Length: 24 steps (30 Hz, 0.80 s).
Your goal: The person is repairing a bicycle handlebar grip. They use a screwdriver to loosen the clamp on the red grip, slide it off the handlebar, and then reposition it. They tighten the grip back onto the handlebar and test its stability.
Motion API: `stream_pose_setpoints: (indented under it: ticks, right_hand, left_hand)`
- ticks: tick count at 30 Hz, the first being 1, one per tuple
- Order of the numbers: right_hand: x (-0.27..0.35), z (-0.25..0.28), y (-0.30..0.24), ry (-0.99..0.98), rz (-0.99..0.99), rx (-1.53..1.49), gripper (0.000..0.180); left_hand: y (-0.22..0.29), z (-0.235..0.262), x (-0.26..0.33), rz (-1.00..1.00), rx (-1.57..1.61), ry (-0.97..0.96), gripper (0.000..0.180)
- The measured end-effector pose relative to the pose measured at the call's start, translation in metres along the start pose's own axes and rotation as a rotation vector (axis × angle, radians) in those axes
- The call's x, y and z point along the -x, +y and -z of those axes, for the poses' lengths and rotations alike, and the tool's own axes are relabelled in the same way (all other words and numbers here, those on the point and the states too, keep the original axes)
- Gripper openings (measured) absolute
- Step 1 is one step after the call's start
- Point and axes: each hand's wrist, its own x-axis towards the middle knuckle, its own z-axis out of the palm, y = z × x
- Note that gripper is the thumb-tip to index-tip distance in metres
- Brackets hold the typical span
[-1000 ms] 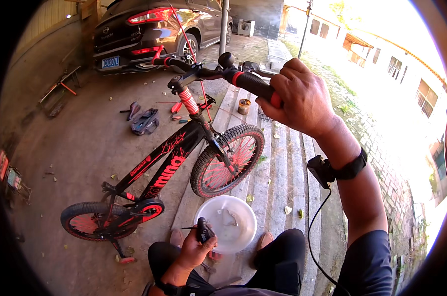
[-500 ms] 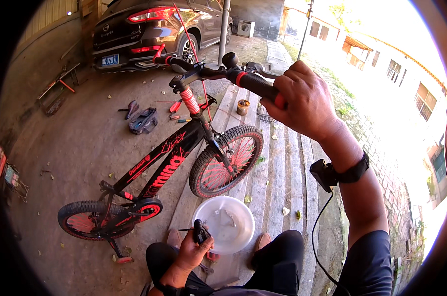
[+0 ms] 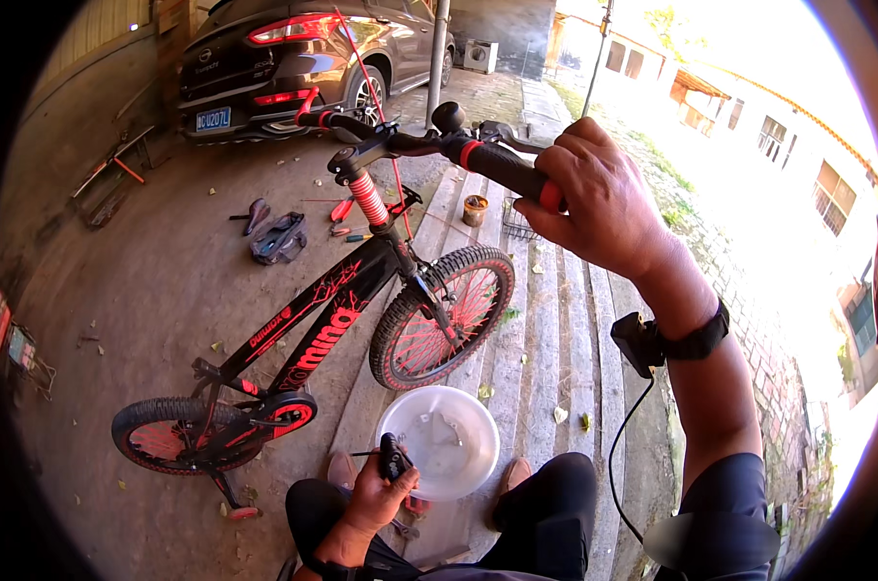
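Note:
A black and red bicycle [image 3: 308, 315] stands in front of me, its front wheel turned to the right. My right hand [image 3: 599, 198] is closed around the end of the near black handlebar grip [image 3: 507, 169], which has red rings. Low down, between my knees, my left hand [image 3: 379, 494] is closed on a black tool [image 3: 394, 457] with a thin dark rod sticking out to the left. Its exact kind is unclear. Beside that hand and behind it stands a translucent plastic basin [image 3: 487, 455] with a little something pale in it.
A saddle [image 3: 257, 215], a dark bag [image 3: 280, 238] and several hand tools [image 3: 347, 232] lie on the ground beyond the bicycle. A small tub [image 3: 475, 210] and a wire basket [image 3: 519, 221] sit on the slabs. A dark car [image 3: 303, 68] is parked behind.
Both hands keep their holds. The picture has shifted very slightly; the bicycle appears unmoved.

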Motion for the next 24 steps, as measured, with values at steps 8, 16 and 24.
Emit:
stream_pose_setpoints:
  ticks: [8,16,24]
  right_hand:
    - [-0.002,0.002,-0.010,-0.052,-0.068,0.080,0.026]
    - [0.002,0.004,-0.012,-0.050,-0.116,0.071,0.042]
    - [0.037,-0.025,-0.029,0.480,-0.529,-0.525,0.105]
  left_hand:
    - [-0.005,0.002,0.002,0.013,-0.034,0.011,0.040]
    - [-0.013,0.005,-0.003,-0.004,-0.089,0.034,0.039]
    - [-0.016,0.008,-0.003,0.010,-0.088,0.087,0.039]
